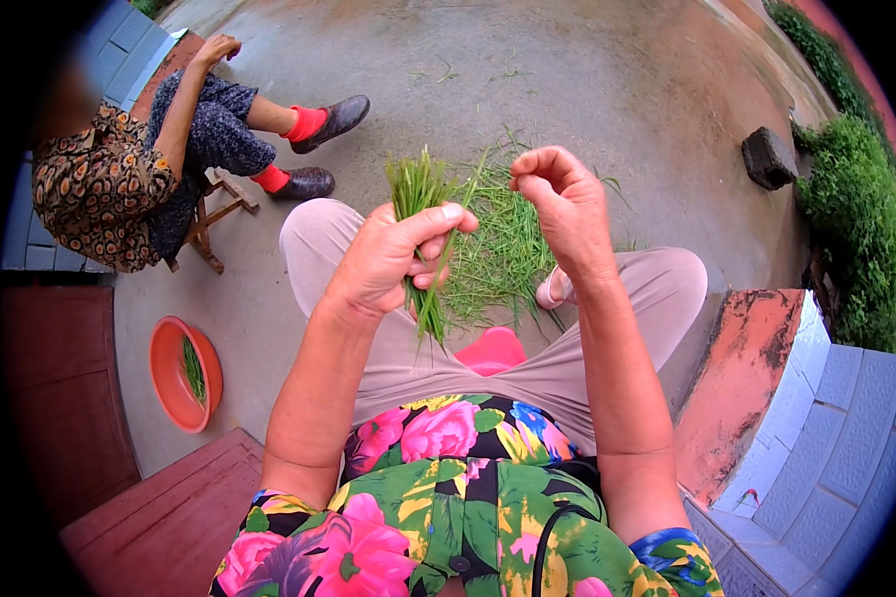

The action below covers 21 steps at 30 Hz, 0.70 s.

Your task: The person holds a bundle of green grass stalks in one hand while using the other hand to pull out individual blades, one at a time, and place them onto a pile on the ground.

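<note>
My left hand (393, 254) is closed round a bunch of thin green chive-like stalks (420, 186), held upright above my lap. Their tops stick out over the fist and their lower ends hang below it. A single longer stalk slants up beside my left thumb. To the right, my right hand (564, 204) is raised at about the same height, its thumb and forefinger pinched together. What the pinch holds, if anything, is too small to make out. Below and beyond both hands, a loose layer of green stalks and trimmings (503, 249) lies on the concrete between my legs.
At the left, another person (110, 189) sits on a low wooden stool (204, 227), legs stretched toward the middle. An orange basin (159, 363) with green stalks stands near a reddish-brown door (60, 378). Bushes (854, 204), a dark block (770, 159) and a tiled ledge (752, 383) line the right.
</note>
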{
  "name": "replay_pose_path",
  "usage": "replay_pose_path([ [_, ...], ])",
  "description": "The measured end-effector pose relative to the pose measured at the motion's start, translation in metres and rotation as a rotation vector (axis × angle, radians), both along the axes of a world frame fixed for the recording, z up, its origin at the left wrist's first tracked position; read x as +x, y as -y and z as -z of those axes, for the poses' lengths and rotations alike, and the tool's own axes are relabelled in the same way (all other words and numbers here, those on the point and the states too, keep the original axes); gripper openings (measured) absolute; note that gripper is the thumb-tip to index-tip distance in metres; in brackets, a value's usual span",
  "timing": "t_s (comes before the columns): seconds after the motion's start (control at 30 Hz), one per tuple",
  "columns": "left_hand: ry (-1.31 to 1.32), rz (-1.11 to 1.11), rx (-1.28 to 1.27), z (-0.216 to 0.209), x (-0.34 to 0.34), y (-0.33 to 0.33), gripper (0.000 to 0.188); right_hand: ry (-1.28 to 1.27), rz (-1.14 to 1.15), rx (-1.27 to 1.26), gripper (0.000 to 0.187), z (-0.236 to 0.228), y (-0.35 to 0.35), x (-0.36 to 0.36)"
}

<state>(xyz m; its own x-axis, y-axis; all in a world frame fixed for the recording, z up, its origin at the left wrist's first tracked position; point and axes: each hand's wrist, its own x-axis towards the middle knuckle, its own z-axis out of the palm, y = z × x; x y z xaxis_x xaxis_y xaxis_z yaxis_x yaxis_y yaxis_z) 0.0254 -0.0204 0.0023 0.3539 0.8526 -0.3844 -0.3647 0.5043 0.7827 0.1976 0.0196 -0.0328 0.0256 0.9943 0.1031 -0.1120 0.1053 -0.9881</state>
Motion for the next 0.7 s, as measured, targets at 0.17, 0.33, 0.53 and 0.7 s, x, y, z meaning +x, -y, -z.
replay_pose_path([
  [0.17,0.017,-0.001,-0.008,-0.001,0.0,0.001,0.017,0.033,-0.258,-0.124,0.02,-0.022,0.006,0.001],
  [0.33,0.024,0.049,0.005,-0.003,0.002,0.001,0.018,-0.137,-0.309,-0.122,0.02,-0.02,0.01,-0.009],
  [0.53,-0.035,0.029,-0.001,-0.005,0.004,0.002,0.016,-0.225,-0.294,-0.085,0.017,-0.021,0.01,-0.011],
  [0.7,-0.169,-0.103,0.117,-0.001,0.007,0.0,0.012,-0.068,-0.262,-0.034,0.017,-0.018,0.01,-0.013],
])
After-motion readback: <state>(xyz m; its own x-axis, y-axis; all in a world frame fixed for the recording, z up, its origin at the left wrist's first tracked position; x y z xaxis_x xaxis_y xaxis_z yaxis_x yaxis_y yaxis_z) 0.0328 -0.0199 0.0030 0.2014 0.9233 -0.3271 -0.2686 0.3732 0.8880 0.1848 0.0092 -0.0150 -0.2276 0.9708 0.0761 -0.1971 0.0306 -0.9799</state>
